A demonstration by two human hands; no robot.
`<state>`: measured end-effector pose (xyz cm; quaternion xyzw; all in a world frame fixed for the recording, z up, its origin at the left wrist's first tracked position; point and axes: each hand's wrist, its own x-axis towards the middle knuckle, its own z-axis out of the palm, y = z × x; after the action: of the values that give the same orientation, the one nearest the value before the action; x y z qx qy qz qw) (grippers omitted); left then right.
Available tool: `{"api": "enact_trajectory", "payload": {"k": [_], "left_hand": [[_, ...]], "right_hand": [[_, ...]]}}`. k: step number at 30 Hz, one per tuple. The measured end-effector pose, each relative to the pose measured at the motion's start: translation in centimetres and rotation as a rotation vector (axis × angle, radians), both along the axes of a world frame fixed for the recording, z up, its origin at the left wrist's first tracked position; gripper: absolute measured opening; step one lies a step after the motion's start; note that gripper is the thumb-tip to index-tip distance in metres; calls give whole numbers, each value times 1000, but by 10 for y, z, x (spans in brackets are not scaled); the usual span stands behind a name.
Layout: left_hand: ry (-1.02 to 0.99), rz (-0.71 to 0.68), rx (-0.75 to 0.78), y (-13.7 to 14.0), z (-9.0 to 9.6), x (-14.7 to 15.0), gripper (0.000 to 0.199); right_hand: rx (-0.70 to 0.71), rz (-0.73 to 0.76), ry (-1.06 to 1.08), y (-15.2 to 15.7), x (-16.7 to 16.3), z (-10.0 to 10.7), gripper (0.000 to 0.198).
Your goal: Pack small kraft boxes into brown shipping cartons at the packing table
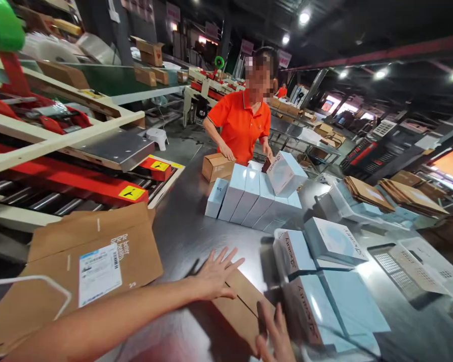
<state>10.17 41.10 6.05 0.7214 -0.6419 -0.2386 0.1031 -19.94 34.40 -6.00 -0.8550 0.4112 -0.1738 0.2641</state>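
Both hands, left hand [216, 274] and right hand [274, 334], lie open-fingered on the box [237, 309] (light, stiff cardboard, best gripped by its edges), cartons [317, 301] at three o'clock.

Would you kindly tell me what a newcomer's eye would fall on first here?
Probably the person in the orange shirt across the steel table, handling a pale blue box above a row of blue boxes. Up close, the left hand lies spread on a brown carton, the right hand at its near edge, beside more stacked blue boxes.
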Motion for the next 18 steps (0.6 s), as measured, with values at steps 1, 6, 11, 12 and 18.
{"api": "enact_trajectory", "payload": {"k": [1, 6, 11, 12, 18], "left_hand": [[63, -9, 10, 2, -1, 4, 105], [352, 309, -157, 51, 5, 62, 81], [235, 886, -470, 180, -5, 128, 51], [214, 968, -486, 208, -13, 134, 48], [24, 1274, -668, 325, -84, 144, 54]], "right_hand": [[-20, -8, 19, 9, 5, -10, 78], [-103, -45, 70, 20, 106, -19, 90], [107, 65, 108, 13, 276, 44, 79], [116, 66, 109, 15, 305, 56, 78], [69, 90, 86, 25, 404, 71, 78]]}}
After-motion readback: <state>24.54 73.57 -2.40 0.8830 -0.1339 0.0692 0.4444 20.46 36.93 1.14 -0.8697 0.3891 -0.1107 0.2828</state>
